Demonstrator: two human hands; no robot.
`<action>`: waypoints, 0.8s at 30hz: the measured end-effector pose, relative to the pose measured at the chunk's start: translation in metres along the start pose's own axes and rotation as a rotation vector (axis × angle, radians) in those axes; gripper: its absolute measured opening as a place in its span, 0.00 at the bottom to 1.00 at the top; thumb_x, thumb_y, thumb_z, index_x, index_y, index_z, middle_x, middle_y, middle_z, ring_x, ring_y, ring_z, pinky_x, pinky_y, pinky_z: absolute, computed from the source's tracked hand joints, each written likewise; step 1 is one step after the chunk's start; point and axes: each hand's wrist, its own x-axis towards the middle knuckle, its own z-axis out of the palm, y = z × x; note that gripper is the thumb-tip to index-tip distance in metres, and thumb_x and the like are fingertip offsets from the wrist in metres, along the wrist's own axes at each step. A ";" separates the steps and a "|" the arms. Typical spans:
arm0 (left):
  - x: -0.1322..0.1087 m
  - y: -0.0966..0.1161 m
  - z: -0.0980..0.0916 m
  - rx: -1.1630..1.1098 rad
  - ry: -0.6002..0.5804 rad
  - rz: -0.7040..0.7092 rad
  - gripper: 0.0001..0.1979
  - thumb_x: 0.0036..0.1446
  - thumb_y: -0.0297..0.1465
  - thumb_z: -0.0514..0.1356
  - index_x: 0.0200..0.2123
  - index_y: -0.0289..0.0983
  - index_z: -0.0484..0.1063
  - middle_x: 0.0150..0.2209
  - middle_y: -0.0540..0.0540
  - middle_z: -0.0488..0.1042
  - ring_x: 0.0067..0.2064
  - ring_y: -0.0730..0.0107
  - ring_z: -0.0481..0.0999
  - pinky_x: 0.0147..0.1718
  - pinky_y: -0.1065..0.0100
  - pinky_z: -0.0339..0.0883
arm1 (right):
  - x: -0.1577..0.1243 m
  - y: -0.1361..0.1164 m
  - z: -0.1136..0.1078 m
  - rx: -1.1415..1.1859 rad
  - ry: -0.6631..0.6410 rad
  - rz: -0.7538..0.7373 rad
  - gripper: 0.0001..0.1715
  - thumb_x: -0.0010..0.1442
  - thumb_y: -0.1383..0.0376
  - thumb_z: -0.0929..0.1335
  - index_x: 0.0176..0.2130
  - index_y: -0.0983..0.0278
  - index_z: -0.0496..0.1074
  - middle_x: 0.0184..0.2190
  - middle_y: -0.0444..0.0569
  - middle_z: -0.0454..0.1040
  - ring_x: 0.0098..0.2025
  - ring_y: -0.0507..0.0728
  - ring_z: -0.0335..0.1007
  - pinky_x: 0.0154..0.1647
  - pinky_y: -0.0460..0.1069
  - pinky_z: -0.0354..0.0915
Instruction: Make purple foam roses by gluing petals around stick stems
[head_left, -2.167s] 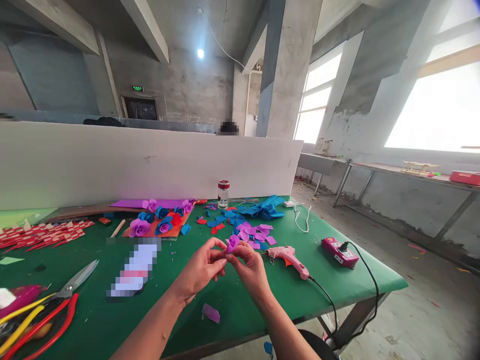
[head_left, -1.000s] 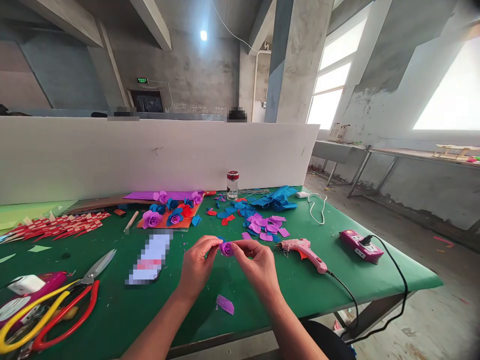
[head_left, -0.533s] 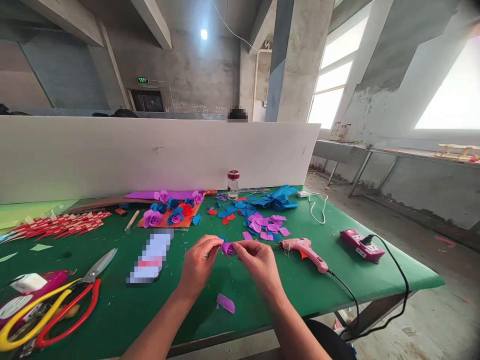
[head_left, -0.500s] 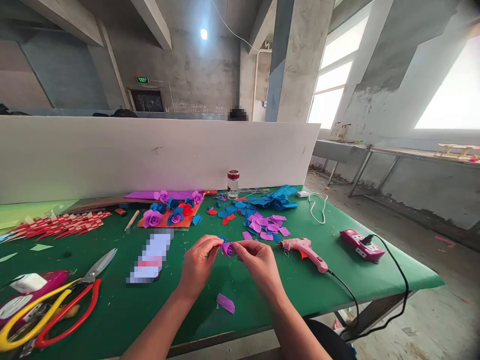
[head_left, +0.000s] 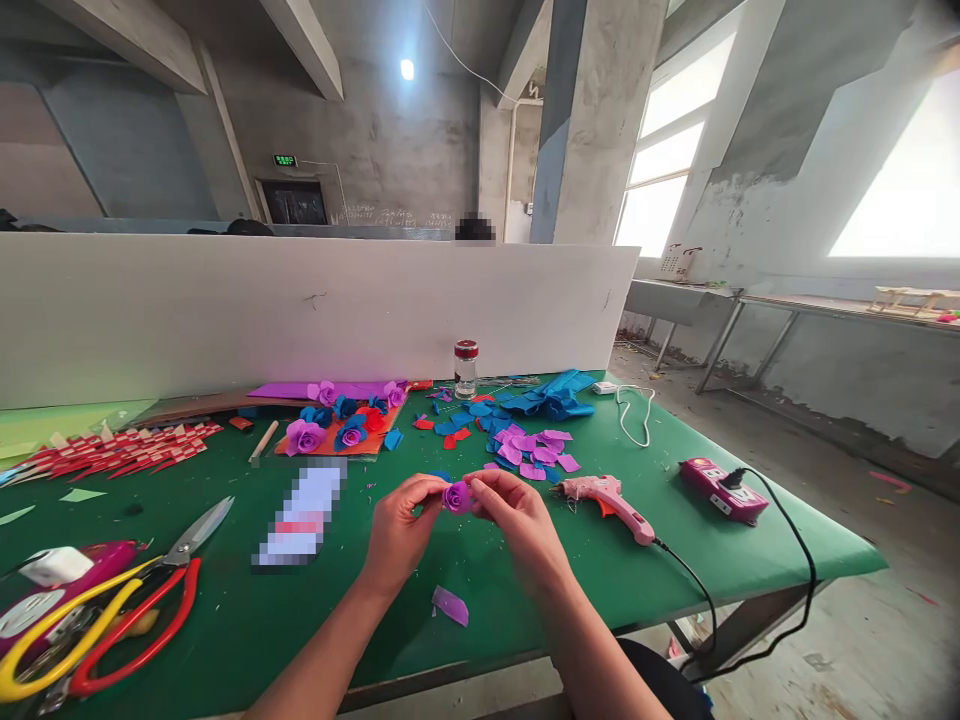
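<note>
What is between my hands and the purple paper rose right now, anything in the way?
Nothing visible. The left hand and right hand both pinch the purple paper rose directly, above the green table. The glue gun lies off to the right.

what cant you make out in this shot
All in the head view:
- Purple paper flower: its underside is hidden by the fingers of the left hand and right hand.
- Object left of the hands: blurred out, cannot be identified.
- Yellow-handled tool: cut off by the lower left edge.
- Glass jar: contents too small to tell.
</note>
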 end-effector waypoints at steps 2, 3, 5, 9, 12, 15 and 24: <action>0.000 0.001 0.000 0.002 -0.007 0.007 0.07 0.59 0.32 0.59 0.30 0.40 0.77 0.32 0.49 0.78 0.34 0.70 0.77 0.34 0.73 0.70 | 0.000 0.000 0.000 -0.118 -0.004 -0.088 0.16 0.51 0.55 0.72 0.36 0.65 0.78 0.30 0.49 0.78 0.32 0.54 0.70 0.35 0.47 0.64; 0.000 0.002 0.000 0.000 -0.010 0.011 0.08 0.59 0.33 0.59 0.30 0.40 0.77 0.32 0.49 0.78 0.34 0.70 0.77 0.34 0.73 0.70 | 0.000 0.001 0.000 -0.176 -0.003 -0.121 0.16 0.52 0.56 0.71 0.36 0.65 0.79 0.31 0.50 0.78 0.32 0.55 0.72 0.35 0.48 0.65; -0.001 0.003 0.001 -0.004 -0.019 0.015 0.08 0.59 0.33 0.59 0.30 0.40 0.77 0.32 0.50 0.78 0.34 0.70 0.77 0.34 0.73 0.70 | 0.000 0.002 0.000 -0.276 0.021 -0.176 0.14 0.54 0.58 0.70 0.35 0.65 0.79 0.31 0.50 0.79 0.32 0.56 0.73 0.35 0.49 0.66; -0.002 0.003 0.001 -0.005 -0.037 0.006 0.08 0.59 0.34 0.59 0.30 0.41 0.77 0.32 0.49 0.78 0.34 0.70 0.77 0.35 0.72 0.70 | -0.002 0.003 0.001 -0.389 0.081 -0.236 0.12 0.55 0.61 0.68 0.33 0.65 0.80 0.31 0.50 0.80 0.33 0.56 0.74 0.36 0.49 0.67; -0.002 0.001 0.001 -0.001 -0.052 0.003 0.08 0.60 0.33 0.58 0.31 0.40 0.77 0.32 0.49 0.78 0.35 0.70 0.77 0.35 0.71 0.70 | -0.003 0.002 0.002 -0.469 0.106 -0.286 0.11 0.55 0.62 0.68 0.32 0.64 0.79 0.29 0.49 0.79 0.32 0.56 0.74 0.35 0.48 0.67; -0.002 0.001 0.002 0.002 -0.058 0.005 0.09 0.60 0.32 0.58 0.31 0.40 0.77 0.32 0.49 0.78 0.35 0.70 0.77 0.35 0.71 0.70 | -0.005 0.001 0.003 -0.535 0.132 -0.317 0.10 0.55 0.63 0.68 0.30 0.63 0.79 0.28 0.48 0.78 0.30 0.55 0.73 0.34 0.48 0.66; -0.003 0.003 0.006 -0.029 -0.041 -0.014 0.08 0.58 0.31 0.58 0.30 0.41 0.77 0.32 0.49 0.79 0.34 0.69 0.77 0.34 0.71 0.71 | 0.003 0.011 -0.002 0.083 -0.029 0.135 0.15 0.50 0.56 0.73 0.24 0.65 0.72 0.22 0.43 0.72 0.25 0.50 0.65 0.32 0.46 0.63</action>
